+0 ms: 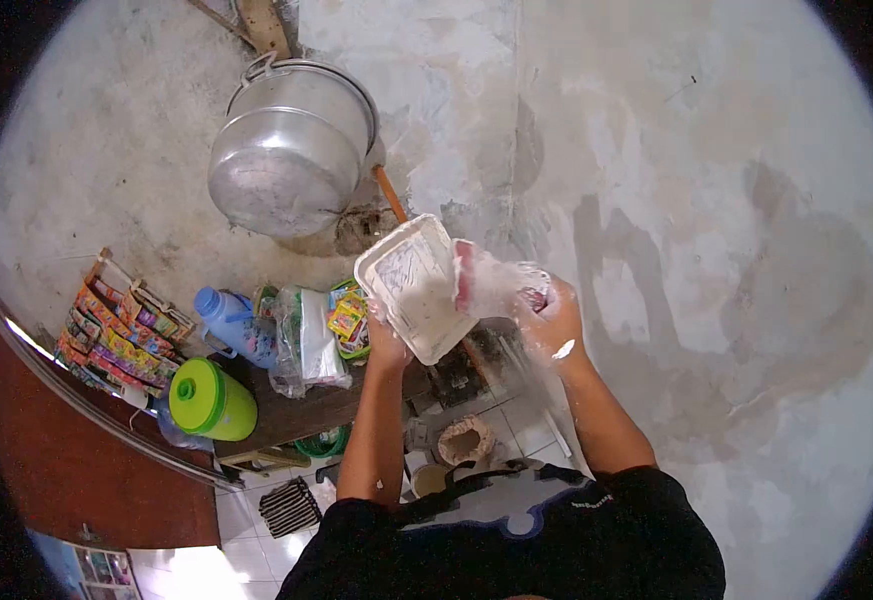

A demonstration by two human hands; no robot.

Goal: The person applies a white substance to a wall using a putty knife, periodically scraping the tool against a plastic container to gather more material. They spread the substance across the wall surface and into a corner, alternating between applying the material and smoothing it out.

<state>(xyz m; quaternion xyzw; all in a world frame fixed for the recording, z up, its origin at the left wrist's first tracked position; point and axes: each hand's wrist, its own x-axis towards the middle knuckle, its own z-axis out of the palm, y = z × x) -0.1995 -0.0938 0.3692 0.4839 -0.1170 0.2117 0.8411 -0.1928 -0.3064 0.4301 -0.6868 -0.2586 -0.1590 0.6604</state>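
Observation:
In the head view my left hand (pixel 388 338) is closed on the edge of a shallow rectangular tub (pixel 411 285), its inside coated with white paste. My right hand (pixel 553 322) is wrapped round a flat tool (pixel 464 278) smeared with white, with red showing at its broad end. Motion blurs this tool, and I cannot tell whether it is a scraper or a brush. Its broad end is right at the tub's right edge. White paste also sticks to my right hand near the wrist.
A patchy grey wall (pixel 646 200) fills the right side. A large aluminium pot (pixel 286 160) hangs at upper left. Below it, a dark table (pixel 291 415) bears a blue jug (pixel 236 322), a green-lidded container (pixel 212 400) and packets. A paper sack (pixel 466 440) stands on the tiled floor.

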